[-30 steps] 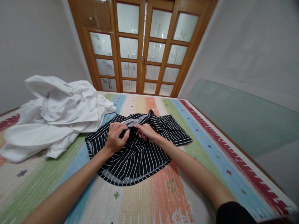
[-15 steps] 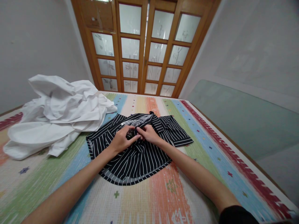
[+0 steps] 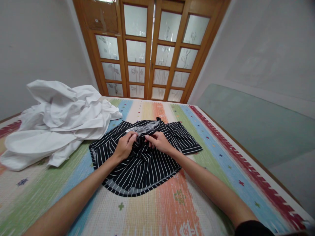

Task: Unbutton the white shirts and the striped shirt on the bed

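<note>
A black shirt with thin white stripes (image 3: 145, 165) lies spread on the striped, many-coloured mat (image 3: 157, 206). Both hands meet near its collar at the far side. My left hand (image 3: 125, 146) pinches the fabric by the grey inner collar band. My right hand (image 3: 159, 142) is closed on the fabric just beside it, fingertips almost touching the left hand's. The shirt bunches into folds between them.
A heap of crumpled white cloth (image 3: 56, 119) lies on the mat to the left, touching the shirt's far left corner. A wooden door with frosted glass panes (image 3: 147, 49) stands beyond the mat. The mat's red-patterned edge (image 3: 246, 164) runs along the right, with a green floor past it.
Both hands stayed at the collar area, shifting a little as they worked the fabric; the grey collar band shows more between them than a second ago. The white heap has not moved.
</note>
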`<state>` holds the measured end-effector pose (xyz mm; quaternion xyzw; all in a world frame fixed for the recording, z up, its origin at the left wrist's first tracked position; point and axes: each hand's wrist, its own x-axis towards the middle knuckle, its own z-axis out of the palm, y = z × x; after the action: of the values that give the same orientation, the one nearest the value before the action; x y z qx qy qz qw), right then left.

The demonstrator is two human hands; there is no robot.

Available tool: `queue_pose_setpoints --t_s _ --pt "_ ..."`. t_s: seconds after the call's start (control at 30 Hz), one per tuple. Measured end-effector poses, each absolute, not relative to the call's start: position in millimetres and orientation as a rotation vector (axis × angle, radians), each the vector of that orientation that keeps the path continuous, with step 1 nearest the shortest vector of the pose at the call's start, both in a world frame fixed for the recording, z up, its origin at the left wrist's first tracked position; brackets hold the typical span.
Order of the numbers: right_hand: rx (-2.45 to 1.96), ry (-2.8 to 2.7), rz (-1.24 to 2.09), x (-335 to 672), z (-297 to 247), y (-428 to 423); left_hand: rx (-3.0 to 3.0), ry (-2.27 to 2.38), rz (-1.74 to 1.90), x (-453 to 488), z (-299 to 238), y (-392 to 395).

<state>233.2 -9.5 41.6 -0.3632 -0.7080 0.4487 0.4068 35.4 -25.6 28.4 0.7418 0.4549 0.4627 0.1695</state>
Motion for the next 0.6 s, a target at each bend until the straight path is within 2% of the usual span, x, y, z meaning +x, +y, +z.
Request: queue_pose_setpoints --t_s 0.3,0.6 --pt "-1.006 -1.805 1.122 227.9 22.6 -11.8 2.372 1.133 1.301 37.8 15.7 -21.3" --pt "-1.007 -1.790 1.214 223.6 17.6 -6.1 2.215 1.268 1.236 38.5 19.3 -20.4"
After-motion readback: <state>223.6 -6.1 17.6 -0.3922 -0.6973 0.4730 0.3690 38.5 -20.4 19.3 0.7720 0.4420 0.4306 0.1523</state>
